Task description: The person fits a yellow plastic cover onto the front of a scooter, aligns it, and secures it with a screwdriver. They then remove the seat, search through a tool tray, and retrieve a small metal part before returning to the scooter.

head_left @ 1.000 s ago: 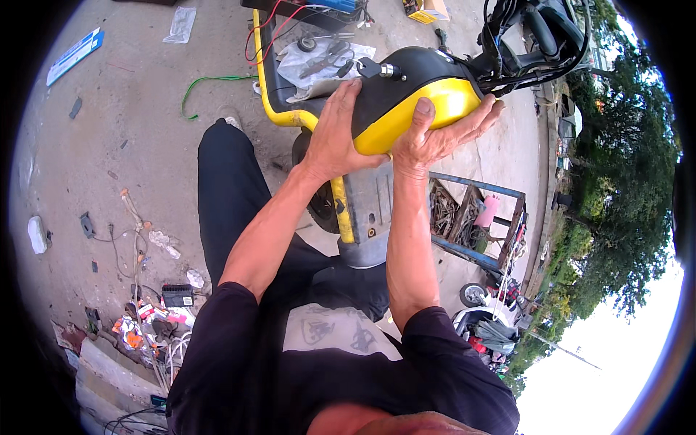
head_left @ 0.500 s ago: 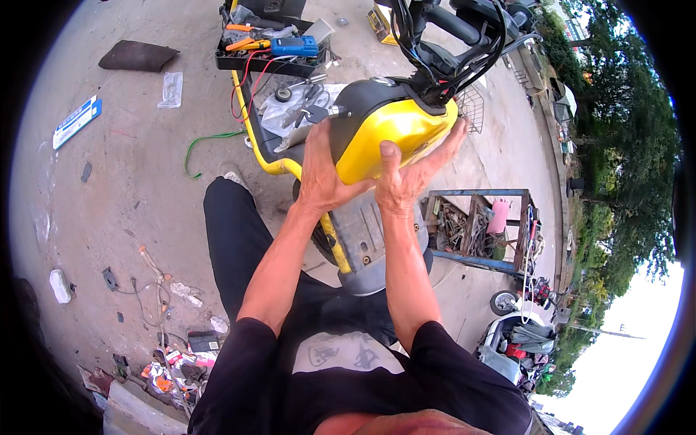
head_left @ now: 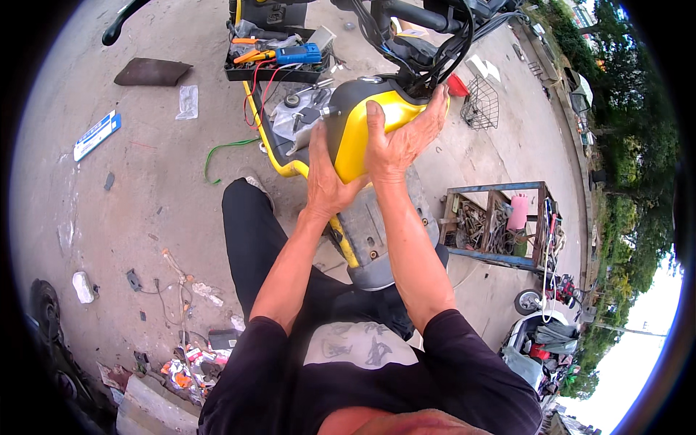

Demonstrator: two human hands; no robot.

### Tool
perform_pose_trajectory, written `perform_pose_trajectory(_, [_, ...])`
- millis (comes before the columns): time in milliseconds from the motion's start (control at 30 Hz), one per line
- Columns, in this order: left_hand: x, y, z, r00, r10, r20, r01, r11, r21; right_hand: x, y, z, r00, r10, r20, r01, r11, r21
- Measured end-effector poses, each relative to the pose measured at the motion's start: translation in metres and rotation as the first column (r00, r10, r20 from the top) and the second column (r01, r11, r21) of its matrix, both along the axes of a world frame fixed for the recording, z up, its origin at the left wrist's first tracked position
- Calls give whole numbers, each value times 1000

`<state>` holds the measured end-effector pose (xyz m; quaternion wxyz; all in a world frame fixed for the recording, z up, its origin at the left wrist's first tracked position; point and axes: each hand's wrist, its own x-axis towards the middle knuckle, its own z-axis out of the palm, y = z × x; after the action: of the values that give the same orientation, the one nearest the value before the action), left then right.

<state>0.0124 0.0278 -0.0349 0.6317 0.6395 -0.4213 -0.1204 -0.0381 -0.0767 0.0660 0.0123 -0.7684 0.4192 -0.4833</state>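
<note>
A yellow and black front cover (head_left: pixel 355 145) of an electric scooter stands before me, with a key (head_left: pixel 310 116) in the lock on its left side. My left hand (head_left: pixel 328 181) lies along the cover's left edge, fingers stretched upward below the key and partly hidden. My right hand (head_left: pixel 402 141) rests flat over the cover's right face, its thumb up and its fingers reaching toward the cables (head_left: pixel 442 72) under the handlebar (head_left: pixel 424 16). Both hands are open, pressed to the cover from two sides. Below them, between my legs, is a dusty grey plastic part (head_left: pixel 406 217).
A black tool tray (head_left: pixel 279 75) with a blue meter (head_left: pixel 299 54) sits on the scooter's footboard side. A wire basket (head_left: pixel 481 105) lies on the ground at the right. Nearer stands a blue metal frame (head_left: pixel 496 257) holding scrap. Rubbish (head_left: pixel 192 370) is heaped at lower left.
My right hand has slid upward on the cover, its thumb now higher. The handlebar sits differently, and a black grip end has appeared at upper left. The whole view has shifted slightly.
</note>
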Motion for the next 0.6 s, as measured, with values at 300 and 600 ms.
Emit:
perform_pose_trajectory(300, [-2,-2,79,969,92,228,-5,935,-355,-9,0,-7,1000,6,25,-7,1000,25])
perform_pose_trajectory(600, [9,-48,69,716,357,600,-251,933,-256,-34,-11,-3,869,261,420,-318,946,70])
